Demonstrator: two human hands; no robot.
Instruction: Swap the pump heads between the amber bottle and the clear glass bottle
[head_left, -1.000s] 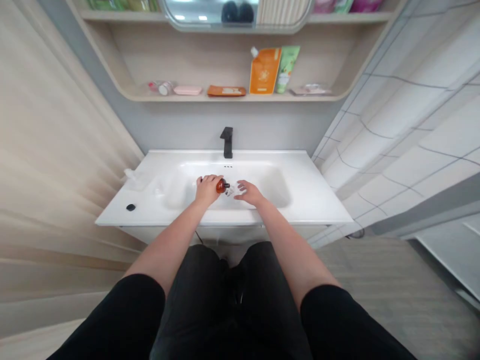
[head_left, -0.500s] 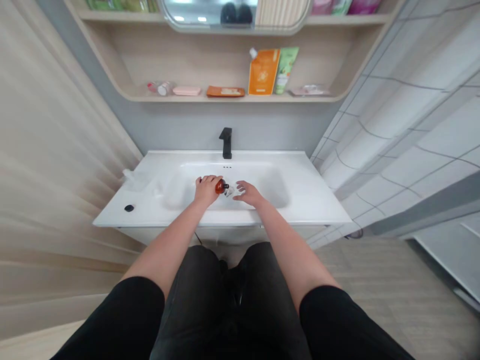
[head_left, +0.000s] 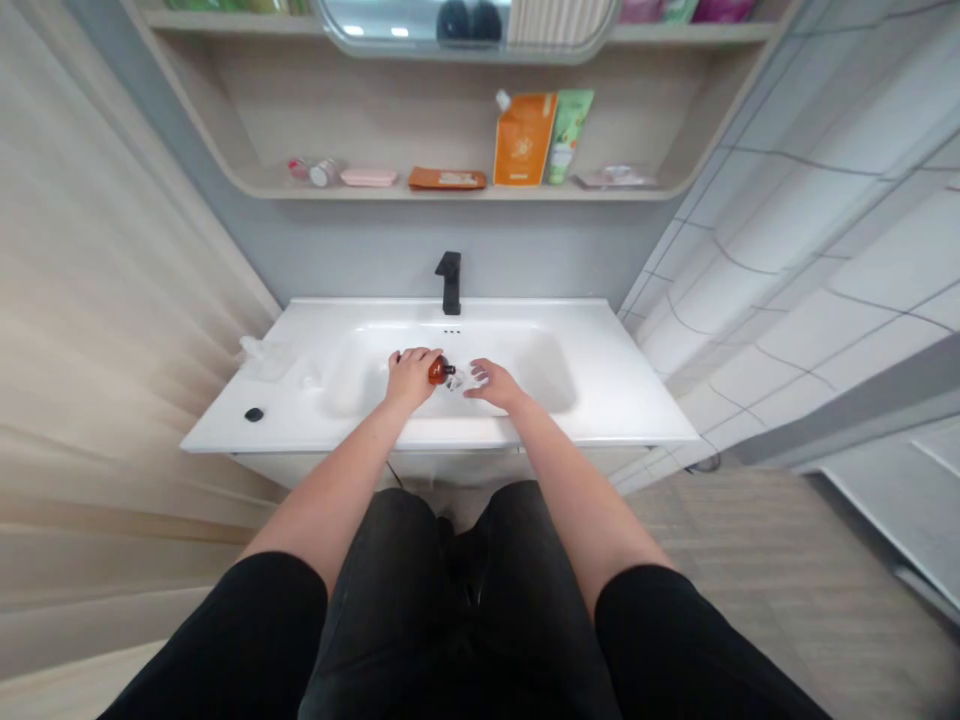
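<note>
White washbasin: amber bottle, black neck, in left hand.

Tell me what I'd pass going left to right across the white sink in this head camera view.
small black object → left hand → amber bottle → small clear object → right hand

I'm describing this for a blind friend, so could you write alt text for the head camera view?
Seen from the person's own head, their left hand grips an amber bottle over a white washbasin, while their right hand rests just beside a small clear object next to the bottle. A black faucet and a shelf of toiletries stand behind.
</note>
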